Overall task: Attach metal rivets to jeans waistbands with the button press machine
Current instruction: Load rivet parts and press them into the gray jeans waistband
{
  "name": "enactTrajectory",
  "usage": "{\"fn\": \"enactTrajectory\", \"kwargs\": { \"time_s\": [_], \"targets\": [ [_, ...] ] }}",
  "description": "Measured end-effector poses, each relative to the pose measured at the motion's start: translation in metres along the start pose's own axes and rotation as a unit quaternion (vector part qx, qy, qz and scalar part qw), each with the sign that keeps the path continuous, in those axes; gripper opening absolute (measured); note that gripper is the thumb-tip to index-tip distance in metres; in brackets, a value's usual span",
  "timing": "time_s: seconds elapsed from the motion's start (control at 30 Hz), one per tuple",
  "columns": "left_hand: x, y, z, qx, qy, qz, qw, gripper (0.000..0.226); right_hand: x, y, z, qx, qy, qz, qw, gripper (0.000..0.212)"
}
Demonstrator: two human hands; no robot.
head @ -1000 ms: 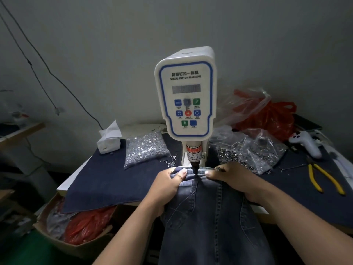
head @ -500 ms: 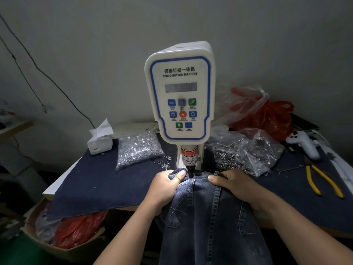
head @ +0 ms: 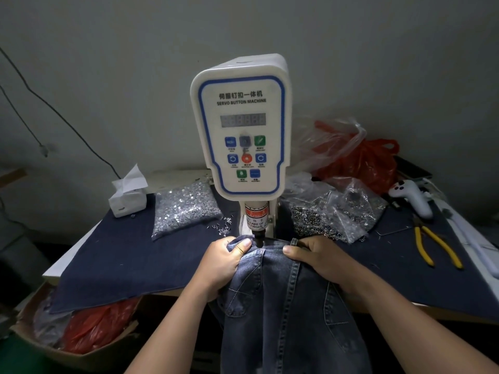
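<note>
Under the press (head: 237, 125) (marked "SERVO BUTTON MACHINE"), left hand (head: 221, 261) and right hand (head: 318, 259) pinch the jeans waistband (head: 266, 245).

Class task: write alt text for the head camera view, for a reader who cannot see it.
Both hands, left hand and right hand, pinch a jeans waistband under the white servo button machine. Bags of rivets and yellow pliers lie alongside.

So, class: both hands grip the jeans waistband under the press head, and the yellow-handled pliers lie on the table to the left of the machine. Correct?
Not quite. In the head view the yellow-handled pliers lie right of the machine, not left. Left hand and right hand do grip the jeans waistband.
</note>
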State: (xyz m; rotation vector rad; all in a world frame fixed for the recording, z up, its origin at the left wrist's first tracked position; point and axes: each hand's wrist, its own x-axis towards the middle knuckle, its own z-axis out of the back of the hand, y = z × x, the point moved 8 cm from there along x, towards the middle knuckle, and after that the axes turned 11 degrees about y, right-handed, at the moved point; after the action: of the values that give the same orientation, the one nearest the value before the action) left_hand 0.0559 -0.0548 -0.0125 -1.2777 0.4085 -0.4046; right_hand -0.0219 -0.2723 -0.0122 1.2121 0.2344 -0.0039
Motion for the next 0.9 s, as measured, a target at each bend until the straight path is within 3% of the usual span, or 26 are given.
{"fn": "enactTrajectory", "kwargs": {
  "time_s": [0.9],
  "targets": [
    [0.0032, 0.0034, 0.0015, 0.006, 0.004, -0.006, 1.0, 0.02, 0.0024, -0.0037, -0.0044, 0.044, 0.029, 0.01, 0.999, 0.048]
  ]
}}
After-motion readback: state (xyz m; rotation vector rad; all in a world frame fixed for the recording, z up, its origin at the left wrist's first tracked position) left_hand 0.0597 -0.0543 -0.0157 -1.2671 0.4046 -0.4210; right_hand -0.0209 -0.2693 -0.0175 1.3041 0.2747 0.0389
